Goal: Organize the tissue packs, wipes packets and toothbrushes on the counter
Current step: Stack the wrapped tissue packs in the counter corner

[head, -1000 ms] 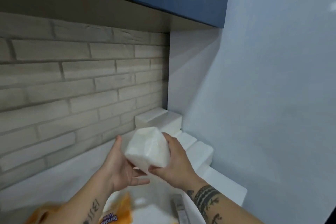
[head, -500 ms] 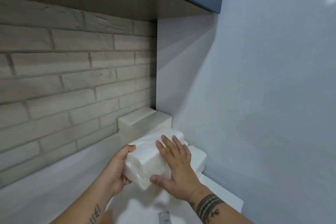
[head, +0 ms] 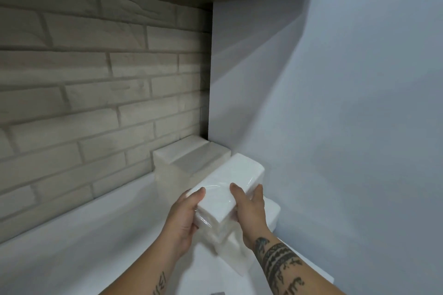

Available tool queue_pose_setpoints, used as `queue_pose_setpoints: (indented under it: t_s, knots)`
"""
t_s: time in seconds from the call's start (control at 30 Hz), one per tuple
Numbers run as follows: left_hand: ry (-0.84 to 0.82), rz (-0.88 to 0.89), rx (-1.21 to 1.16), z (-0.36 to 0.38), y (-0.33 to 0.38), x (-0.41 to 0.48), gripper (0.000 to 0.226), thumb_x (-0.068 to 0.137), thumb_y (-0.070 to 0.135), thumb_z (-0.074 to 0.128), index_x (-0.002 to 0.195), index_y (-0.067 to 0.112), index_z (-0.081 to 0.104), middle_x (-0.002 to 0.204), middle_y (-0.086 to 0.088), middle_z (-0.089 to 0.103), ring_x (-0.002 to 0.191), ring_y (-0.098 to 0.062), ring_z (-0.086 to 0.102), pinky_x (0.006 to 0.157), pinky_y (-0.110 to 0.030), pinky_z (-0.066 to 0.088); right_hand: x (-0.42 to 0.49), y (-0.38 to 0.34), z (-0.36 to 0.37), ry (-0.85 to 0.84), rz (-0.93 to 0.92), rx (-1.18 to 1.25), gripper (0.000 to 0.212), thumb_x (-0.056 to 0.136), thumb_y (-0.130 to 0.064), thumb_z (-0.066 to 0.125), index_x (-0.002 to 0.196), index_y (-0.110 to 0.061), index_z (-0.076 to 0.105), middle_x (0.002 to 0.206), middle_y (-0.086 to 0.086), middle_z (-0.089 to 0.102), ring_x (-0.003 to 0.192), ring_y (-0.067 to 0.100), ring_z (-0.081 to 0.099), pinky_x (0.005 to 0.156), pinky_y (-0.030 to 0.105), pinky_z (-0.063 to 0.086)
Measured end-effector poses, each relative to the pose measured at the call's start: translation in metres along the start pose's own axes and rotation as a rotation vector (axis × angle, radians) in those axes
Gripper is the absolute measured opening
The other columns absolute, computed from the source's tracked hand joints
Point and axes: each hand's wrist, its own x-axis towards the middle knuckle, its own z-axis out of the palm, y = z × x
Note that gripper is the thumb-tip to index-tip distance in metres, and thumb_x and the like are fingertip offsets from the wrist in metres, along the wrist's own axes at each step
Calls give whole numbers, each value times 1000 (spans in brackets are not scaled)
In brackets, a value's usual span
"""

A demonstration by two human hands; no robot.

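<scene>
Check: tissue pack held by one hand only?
No, the left hand and the right hand both grip the tissue pack, one per side.

Two hands up: left hand (head: 183, 219), right hand (head: 250, 211). Tissue packs now: one held pack (head: 227, 189) at six o'clock, two corner packs (head: 189, 158) at seven, at least two lower packs (head: 230, 254) beneath at six. Five counted, maybe more.

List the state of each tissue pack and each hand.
Wrapped tissue pack: gripped on both sides.
Left hand: grips the pack's left side.
Right hand: grips its right side.
Corner packs: standing against the brick wall.
Row of packs: lying along the right wall.
</scene>
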Motion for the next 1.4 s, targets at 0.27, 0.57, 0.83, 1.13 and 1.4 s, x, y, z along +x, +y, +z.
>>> queue_pose_setpoints:
  t_s: [0.27,0.57,0.83,1.13,1.4]
  knots:
    - [230,-41,-65,17,-11,35,35,94,38,73,83,5,70,81,-2,73,75,-18,66,78,-31,50,44,4,11,68,56,-63,116,78,-66,67,165,-30,1,171,-11,11,155,20,22,126,48,25]
    - [386,-44,87,25,-19,70,40,104,42,54,87,7,62,93,-7,65,80,-18,58,82,-35,42,70,15,23,114,179,-263,75,98,-59,45,156,-17,21,154,4,38,127,28,47,102,42,38]
    - [412,-84,129,32,-16,83,55,107,45,45,139,0,54,128,-11,61,112,-30,57,98,-35,43,81,10,31,76,254,-304,87,103,-57,37,164,-13,-6,173,6,1,155,31,22,124,48,25]
    - [382,-132,148,26,1,58,70,103,57,43,154,9,40,154,-9,48,138,-31,47,117,-46,38,63,-17,17,22,277,-322,99,93,-69,46,164,-12,7,168,5,24,148,32,34,120,49,32]
    - [375,-52,203,-3,40,-9,23,106,34,45,91,19,55,94,-2,57,84,-22,53,82,-36,45,0,-51,40,4,100,-400,61,97,-36,58,154,-21,44,155,3,40,127,26,49,91,39,42]
